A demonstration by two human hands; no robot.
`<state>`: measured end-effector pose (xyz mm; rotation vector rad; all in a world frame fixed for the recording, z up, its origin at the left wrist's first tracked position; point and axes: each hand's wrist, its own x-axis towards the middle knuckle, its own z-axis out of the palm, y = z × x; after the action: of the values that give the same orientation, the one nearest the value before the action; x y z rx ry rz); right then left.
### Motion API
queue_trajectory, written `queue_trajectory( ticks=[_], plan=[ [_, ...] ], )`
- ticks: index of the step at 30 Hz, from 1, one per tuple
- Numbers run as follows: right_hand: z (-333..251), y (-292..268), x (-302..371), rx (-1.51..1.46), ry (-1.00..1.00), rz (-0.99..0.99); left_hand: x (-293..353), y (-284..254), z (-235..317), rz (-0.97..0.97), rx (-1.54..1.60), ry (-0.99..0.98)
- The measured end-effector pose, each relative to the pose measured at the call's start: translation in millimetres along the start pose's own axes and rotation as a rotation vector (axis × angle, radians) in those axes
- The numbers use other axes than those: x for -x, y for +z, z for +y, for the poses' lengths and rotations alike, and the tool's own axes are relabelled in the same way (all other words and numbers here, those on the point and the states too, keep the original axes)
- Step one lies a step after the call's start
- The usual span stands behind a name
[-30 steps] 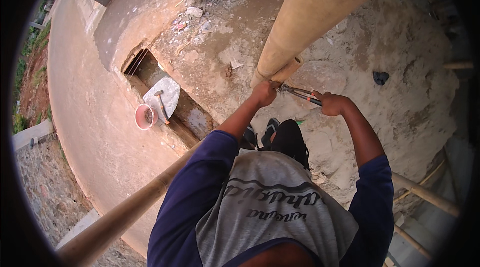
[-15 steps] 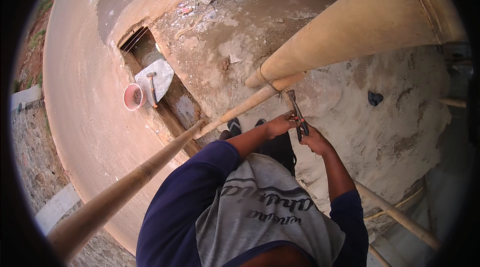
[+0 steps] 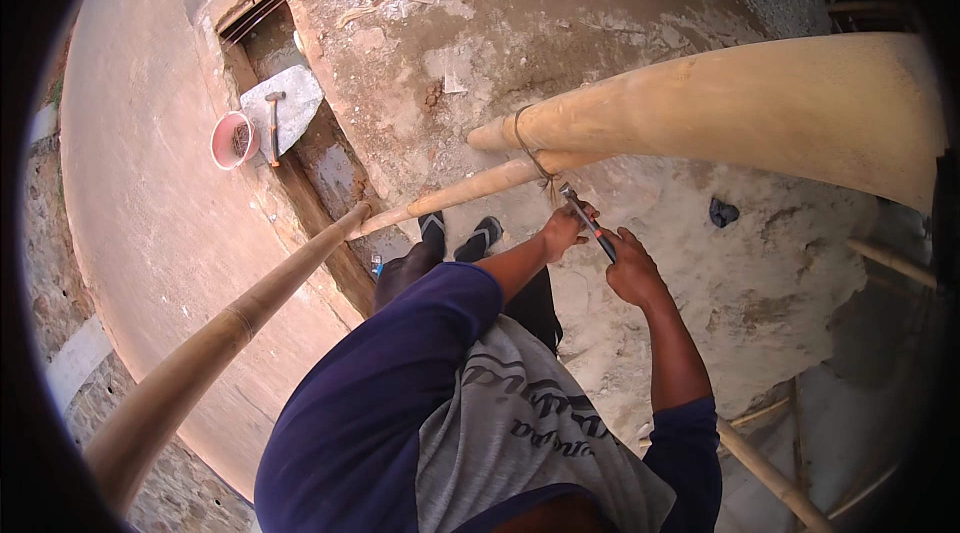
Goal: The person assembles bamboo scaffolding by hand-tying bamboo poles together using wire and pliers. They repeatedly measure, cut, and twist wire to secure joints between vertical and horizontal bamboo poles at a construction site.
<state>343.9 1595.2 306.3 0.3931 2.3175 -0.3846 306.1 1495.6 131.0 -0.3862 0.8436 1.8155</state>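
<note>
Two bamboo poles, a thick one [image 3: 700, 113] and a thinner one [image 3: 480, 187], meet in front of me, bound by a dark wire tie [image 3: 522, 133]. Just under the tie, pincers [image 3: 590, 217] with dark and orange handles have their head close to the hanging wire ends. My left hand [image 3: 562, 235] is closed, its fingertips against the upper handles; they partly cover the grip. My right hand [image 3: 634, 271] is at the lower end of the handles, fingers bent around them. Whether the jaws grip the wire is too small to tell.
Left of my feet runs an open trench [image 3: 335, 168], with a pale slab [image 3: 285, 105] across it bearing a hammer [image 3: 273, 128]. Beside it stands a pink bucket [image 3: 234, 141]. Another bamboo pole [image 3: 240, 318] slants to the lower left. A dark lump [image 3: 722, 212] lies at right.
The pincers' handles, spread before with a hand on each, now look closed together. My right hand's fingers have loosened somewhat. The view has shifted, and my feet show more.
</note>
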Motion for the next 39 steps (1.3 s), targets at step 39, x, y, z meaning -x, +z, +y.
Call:
queue_trajectory(
  ticks=[39],
  plan=[
    [-46.0, -2.6, -11.6, -0.092, 0.154, -0.099, 46.2, -18.6, 28.5, -0.351, 0.049, -0.066]
  ],
)
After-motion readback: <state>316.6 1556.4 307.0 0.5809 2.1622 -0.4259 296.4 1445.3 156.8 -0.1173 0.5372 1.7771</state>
